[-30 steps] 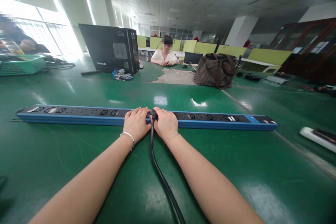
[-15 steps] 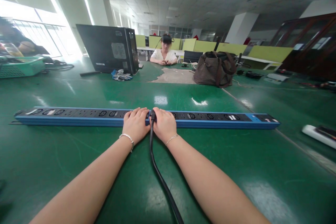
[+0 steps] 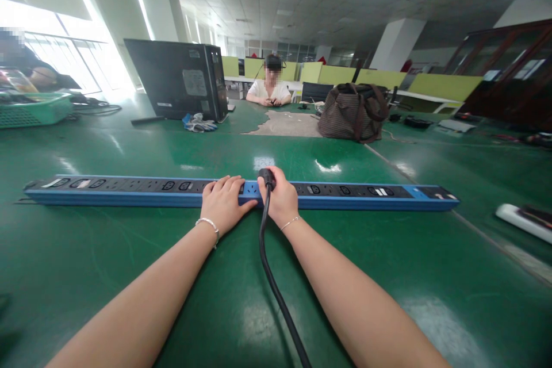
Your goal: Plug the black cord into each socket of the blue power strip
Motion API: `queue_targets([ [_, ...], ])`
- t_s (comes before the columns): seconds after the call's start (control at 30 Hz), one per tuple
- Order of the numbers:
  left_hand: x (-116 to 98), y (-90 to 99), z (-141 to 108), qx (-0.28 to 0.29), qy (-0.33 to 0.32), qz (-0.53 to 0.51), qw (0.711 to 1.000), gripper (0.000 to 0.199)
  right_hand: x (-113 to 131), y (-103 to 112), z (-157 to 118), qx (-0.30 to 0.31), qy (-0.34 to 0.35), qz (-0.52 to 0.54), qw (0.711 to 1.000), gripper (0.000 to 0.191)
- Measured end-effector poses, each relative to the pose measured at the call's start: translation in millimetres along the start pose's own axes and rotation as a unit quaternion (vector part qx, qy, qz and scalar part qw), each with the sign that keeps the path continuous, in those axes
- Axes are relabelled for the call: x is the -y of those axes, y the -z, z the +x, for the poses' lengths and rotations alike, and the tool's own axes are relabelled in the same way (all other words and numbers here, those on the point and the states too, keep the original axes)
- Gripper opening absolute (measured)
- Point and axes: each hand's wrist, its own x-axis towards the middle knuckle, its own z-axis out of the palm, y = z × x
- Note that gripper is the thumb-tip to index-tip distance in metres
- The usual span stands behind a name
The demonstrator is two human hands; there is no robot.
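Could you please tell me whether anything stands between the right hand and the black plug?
Nothing visible does: the right hand holds the black plug directly, while the left hand rests on the blue power strip.

The black cable (image 3: 269, 274) is cut off — bottom edge
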Motion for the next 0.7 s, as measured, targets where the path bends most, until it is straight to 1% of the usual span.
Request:
queue_targets([
  [0.1,1,-0.7,0,0.004,0.006,0.001,1.000,0.054,-14,21,6,-0.046,0.012,-0.031,0.998,0.034],
  [0.17,2,-1.0,0,0.006,0.007,0.001,1.000,0.055,-28,39,8,-0.066,-0.001,-0.056,0.996,0.033],
  [0.2,2,-1.1,0,0.007,0.006,0.001,1.000,0.055,-35,47,9,-0.063,-0.007,-0.062,0.996,0.033],
  [0.27,2,-1.0,1,0.011,0.005,0.000,1.000,0.056,-51,62,8,-0.031,-0.008,-0.071,0.997,0.032],
  [0.33,2,-0.6,1,0.013,0.004,-0.001,1.000,0.056,-64,71,6,-0.012,-0.013,-0.080,0.997,0.032],
  [0.43,1,0.3,1,0.017,0.007,-0.002,1.000,0.056,-71,73,2,0.008,-0.019,-0.095,0.995,0.033],
  [0.57,1,0.8,2,0.024,0.013,-0.005,1.000,0.056,-65,68,2,0.030,-0.015,-0.115,0.993,0.033],
  [0.7,1,0.3,1,0.013,0.006,-0.005,1.000,0.055,-60,68,4,0.040,0.003,-0.143,0.989,0.032],
])
